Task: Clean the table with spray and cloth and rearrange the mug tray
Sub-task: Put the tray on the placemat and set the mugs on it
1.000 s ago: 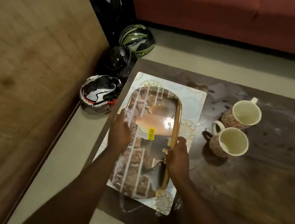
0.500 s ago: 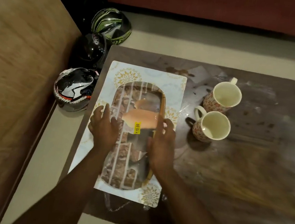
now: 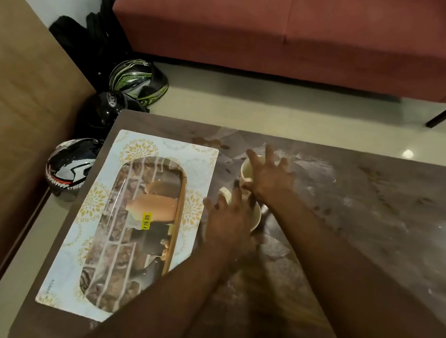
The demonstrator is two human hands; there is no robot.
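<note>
The dark, marbled tabletop (image 3: pixel 366 217) is streaked with pale powdery smears toward its far right side and dotted with brownish stains near its far edge. At its left end lies a pale rectangular mat with gold flower motifs (image 3: pixel 203 160), and on that sits the oval mug tray (image 3: pixel 133 230), brick-patterned with a wooden rim and a yellow price sticker (image 3: pixel 146 221). Just right of the mat stand two cream mugs close together: the near mug (image 3: pixel 255 216) and the far mug (image 3: pixel 247 169). The left hand (image 3: pixel 226 221) hovers over the near mug with fingers spread and loosely bent, gripping nothing that shows. The right hand (image 3: pixel 269 175) reaches over the far mug, fingers splayed; whether it touches the rim is unclear. Beyond the tabletop, a pale tiled floor (image 3: pixel 281 114) runs to a red sofa (image 3: pixel 307 29). Three helmets (image 3: pixel 137 79) lie on the floor by the table's left corner, beside a wooden panel (image 3: pixel 7 124).
</note>
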